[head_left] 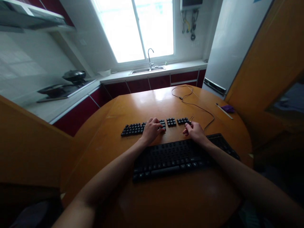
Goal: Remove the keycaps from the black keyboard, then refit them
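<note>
My left hand (152, 129) reaches over a block of loose black keycaps (133, 129), set out in rows on the wooden table. Its thumb and forefinger close around a keycap at the right end of that block. To its right, my right hand (194, 131) pinches a small dark tool with thin wire prongs, which looks like a keycap puller (192, 117). Two smaller groups of keycaps (171, 122) stand between the hands and beside the right fingertips. Nearer me lies a black keyboard (166, 158). Most of its upper rows look stripped of caps, while its bottom row still has them.
A thin cable (201, 109) loops across the table's far right. A slim light stick (224, 111) and a purple cloth (228, 109) lie near the right edge. Beyond the wooden table (106, 152) are a sink (140, 71), a stove (67, 90) and a fridge (231, 47).
</note>
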### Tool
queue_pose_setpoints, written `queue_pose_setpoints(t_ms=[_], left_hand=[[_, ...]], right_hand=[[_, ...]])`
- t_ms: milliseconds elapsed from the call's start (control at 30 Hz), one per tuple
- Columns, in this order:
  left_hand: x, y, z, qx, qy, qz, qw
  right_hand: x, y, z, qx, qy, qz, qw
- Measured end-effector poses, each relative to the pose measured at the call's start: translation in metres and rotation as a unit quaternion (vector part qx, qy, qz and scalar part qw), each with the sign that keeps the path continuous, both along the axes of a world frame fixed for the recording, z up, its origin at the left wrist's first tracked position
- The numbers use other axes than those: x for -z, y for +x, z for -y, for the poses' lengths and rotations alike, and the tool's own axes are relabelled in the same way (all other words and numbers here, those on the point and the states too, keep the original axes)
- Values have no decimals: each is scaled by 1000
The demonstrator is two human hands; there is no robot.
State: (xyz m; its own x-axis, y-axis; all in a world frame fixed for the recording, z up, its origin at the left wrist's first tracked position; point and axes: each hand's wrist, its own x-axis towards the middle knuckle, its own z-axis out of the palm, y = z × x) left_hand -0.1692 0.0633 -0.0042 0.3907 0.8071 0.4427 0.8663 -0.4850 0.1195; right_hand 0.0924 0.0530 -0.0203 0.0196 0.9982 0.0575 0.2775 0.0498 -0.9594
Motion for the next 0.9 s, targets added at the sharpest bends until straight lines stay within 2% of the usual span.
queue_pose_setpoints(t_ms=[900], left_hand=[[0, -2, 2, -15, -3, 29, 999]], right_hand=[[-6, -1, 5, -10, 17, -11, 1000]])
